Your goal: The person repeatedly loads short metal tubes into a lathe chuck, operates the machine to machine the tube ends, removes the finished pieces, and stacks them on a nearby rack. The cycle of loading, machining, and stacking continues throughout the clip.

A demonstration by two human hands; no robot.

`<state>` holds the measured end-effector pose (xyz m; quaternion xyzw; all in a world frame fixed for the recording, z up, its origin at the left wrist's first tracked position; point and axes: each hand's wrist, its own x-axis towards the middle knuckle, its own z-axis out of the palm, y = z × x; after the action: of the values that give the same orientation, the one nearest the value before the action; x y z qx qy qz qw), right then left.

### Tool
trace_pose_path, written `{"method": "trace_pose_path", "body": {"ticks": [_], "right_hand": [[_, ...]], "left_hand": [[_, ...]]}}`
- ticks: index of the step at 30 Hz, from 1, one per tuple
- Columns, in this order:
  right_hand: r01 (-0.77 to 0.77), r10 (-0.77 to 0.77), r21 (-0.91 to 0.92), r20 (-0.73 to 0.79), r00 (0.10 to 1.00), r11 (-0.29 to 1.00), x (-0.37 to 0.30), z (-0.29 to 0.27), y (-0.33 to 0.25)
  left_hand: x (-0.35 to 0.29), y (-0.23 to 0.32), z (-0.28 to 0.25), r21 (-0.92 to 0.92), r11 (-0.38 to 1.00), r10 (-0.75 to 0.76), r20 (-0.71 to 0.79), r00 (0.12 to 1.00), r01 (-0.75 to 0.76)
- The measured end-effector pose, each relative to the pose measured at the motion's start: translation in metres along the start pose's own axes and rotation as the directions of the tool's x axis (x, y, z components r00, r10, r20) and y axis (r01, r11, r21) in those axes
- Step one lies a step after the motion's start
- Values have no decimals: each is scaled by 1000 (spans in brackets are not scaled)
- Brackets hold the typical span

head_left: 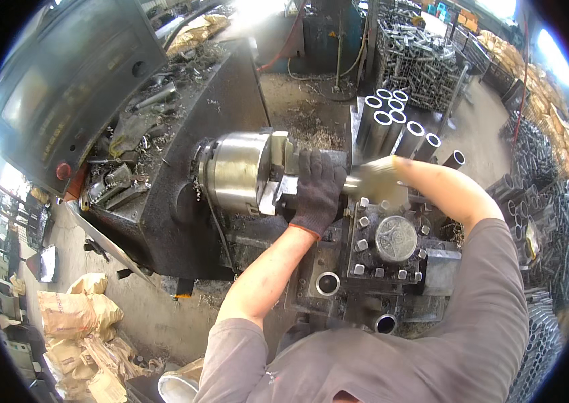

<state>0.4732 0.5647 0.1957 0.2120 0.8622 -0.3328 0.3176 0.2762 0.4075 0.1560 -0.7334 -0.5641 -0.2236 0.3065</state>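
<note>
A lathe chuck [238, 171], a shiny steel cylinder with stepped jaws [281, 149], sits left of centre. Just right of the jaws, my left hand [318, 191] in a dark knit glove with an orange cuff curls over a metal tube [358, 180] in line with the chuck. Beneath the palm the tube is hidden. My right hand [384, 183] is smeared by motion at the tube's right side, and its fingers cannot be made out. Below it stands the square tool post [396, 240], with a round cap and several bolts around its edge.
Several upright tubes [395, 115] stand beyond the tool post. Two short tubes, one by the post [328, 283] and one nearer me [386, 324], stand on the carriage. Metal chips and scraps cover the headstock [193, 101]. Wire bins of parts [419, 60] and paper sacks [72, 316] lie around.
</note>
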Motion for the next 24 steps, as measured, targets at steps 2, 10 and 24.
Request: {"method": "trace_pose_path", "body": {"ticks": [2, 10, 24], "right_hand": [[-426, 426, 415, 99, 899, 804, -14, 19, 36], [-262, 136, -99, -651, 747, 960, -57, 113, 88], [5, -683, -757, -586, 436, 653, -125, 30, -179]], "left_hand": [[-2, 3, -3, -32, 999, 0, 22, 1000, 0], [-19, -12, -47, -260, 965, 36, 16, 999, -31], [-97, 14, -122, -435, -342, -57, 894, 444, 833]]}}
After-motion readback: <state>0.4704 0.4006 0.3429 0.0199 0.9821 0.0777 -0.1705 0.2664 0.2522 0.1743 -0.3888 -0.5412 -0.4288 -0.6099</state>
